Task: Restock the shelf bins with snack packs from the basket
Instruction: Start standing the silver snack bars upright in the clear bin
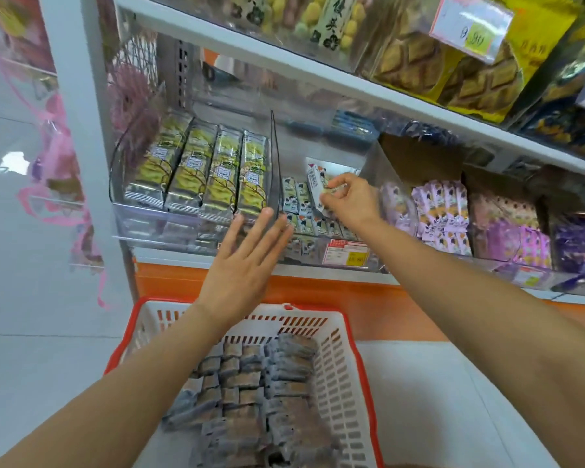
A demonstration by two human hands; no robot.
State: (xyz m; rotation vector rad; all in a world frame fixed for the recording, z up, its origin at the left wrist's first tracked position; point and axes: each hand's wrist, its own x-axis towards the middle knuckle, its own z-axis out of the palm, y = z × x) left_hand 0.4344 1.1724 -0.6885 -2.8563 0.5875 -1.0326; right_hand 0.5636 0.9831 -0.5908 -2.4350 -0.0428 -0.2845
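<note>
On a white shop shelf (169, 257), the right hand (348, 197) pinches a small white cow-print snack pack (316, 184), tilted near upright, just above the clear plastic middle bin (277, 163), while the flat, empty left hand (247, 261) hovers nearer the red-rimmed white plastic basket (139, 312).

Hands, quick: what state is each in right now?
Left hand: open, fingers straight, holding nothing.
Right hand: fingers pinching a small snack pack.
</note>
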